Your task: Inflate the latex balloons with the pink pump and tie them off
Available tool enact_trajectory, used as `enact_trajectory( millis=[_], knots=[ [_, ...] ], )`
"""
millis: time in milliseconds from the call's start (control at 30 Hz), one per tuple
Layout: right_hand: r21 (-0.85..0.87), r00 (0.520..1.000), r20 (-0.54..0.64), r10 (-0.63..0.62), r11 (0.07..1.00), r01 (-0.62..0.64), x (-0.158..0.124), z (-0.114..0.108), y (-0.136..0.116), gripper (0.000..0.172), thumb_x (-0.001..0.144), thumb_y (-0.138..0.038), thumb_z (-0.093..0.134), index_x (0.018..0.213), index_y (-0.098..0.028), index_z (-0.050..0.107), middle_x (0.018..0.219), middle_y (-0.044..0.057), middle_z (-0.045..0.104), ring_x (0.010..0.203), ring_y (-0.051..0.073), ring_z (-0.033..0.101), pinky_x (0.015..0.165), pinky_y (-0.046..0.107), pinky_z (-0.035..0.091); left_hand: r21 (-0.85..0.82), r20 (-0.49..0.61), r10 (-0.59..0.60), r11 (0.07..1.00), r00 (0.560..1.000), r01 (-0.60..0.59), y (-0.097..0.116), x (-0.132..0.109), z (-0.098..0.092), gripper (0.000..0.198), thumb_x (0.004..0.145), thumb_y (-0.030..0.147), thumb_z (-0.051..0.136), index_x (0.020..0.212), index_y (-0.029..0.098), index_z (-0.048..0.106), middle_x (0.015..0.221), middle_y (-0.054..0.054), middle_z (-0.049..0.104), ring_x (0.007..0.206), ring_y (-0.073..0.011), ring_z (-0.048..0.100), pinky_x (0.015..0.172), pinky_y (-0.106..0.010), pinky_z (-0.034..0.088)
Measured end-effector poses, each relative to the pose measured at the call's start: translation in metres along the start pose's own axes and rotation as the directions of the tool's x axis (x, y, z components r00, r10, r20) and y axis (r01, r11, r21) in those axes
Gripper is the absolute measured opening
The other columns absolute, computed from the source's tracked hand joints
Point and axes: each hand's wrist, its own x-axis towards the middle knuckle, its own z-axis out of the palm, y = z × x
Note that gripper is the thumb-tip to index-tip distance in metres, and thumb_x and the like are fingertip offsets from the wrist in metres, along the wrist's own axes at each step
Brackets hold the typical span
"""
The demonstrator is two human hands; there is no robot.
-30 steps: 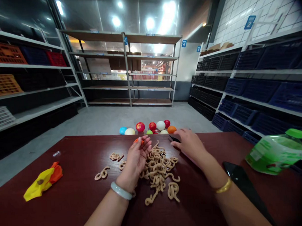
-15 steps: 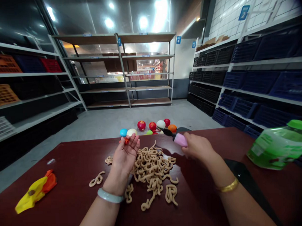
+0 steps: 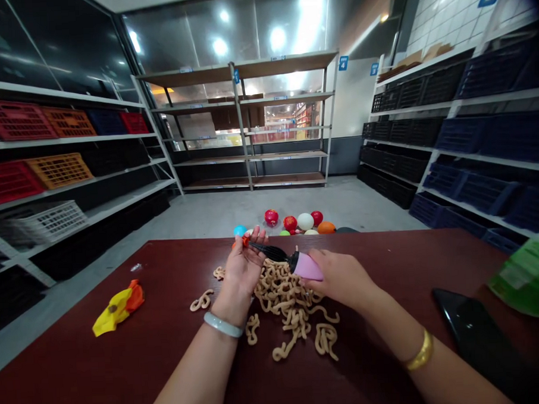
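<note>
Green-filled bottle right of pink tool

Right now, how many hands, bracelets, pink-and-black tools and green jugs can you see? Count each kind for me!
Hands: 2, the left hand and the right hand
Bracelets: 2, a pale bracelet and a gold bracelet
Pink-and-black tool: 1
Green jug: 1, partly cut off
Total: 6
</note>
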Motion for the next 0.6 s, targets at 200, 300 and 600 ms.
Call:
enact_trajectory(
  millis=[200, 300, 600],
  knots=[
    [0.024, 1.000, -0.007, 0.009, 1.000, -0.009, -0.001, -0.001, 0.002, 0.044, 0.080, -0.056, 0.066, 0.109, -0.024, 0.061, 0.100, 0.008, 0.072, 0.084, 0.028, 0.068, 0.059, 0.033, 0.035, 0.132, 0.041, 0.029, 0.991, 0.999, -0.034, -0.013, -0.006, -0.001, 0.032, 0.102, 0.034, 0.049, 0.081, 0.014, 0.063, 0.099, -0.012, 0.075, 0.094, -0.0201, 0.073, 0.092, -0.034, 0.054],
    [0.034, 1.000, 0.003, 0.016, 0.999, -0.016, 0.000, -0.001, 0.003, 0.043, 0.080, -0.055, 0.067, 0.107, -0.023, 0.061, 0.098, 0.008, 0.073, 0.082, 0.027, 0.068, 0.059, 0.032, 0.034, 0.175, 0.057, 0.077, 0.981, 0.995, -0.086, -0.016, -0.006, -0.003, 0.031, 0.102, 0.034, 0.048, 0.083, 0.014, 0.063, 0.098, -0.012, 0.075, 0.094, -0.0198, 0.073, 0.091, -0.034, 0.054],
    [0.102, 0.993, 0.112, 0.036, 0.994, -0.048, 0.000, -0.005, 0.004, 0.050, 0.083, -0.061, 0.064, 0.117, -0.025, 0.059, 0.107, 0.007, 0.073, 0.094, 0.028, 0.069, 0.068, 0.032, 0.040, 0.254, 0.203, 0.095, 0.956, 0.975, -0.146, -0.033, -0.007, -0.011, 0.029, 0.085, 0.044, 0.074, 0.086, 0.016, 0.064, 0.093, -0.008, 0.074, 0.094, -0.0200, 0.072, 0.094, -0.035, 0.053]
  ],
)
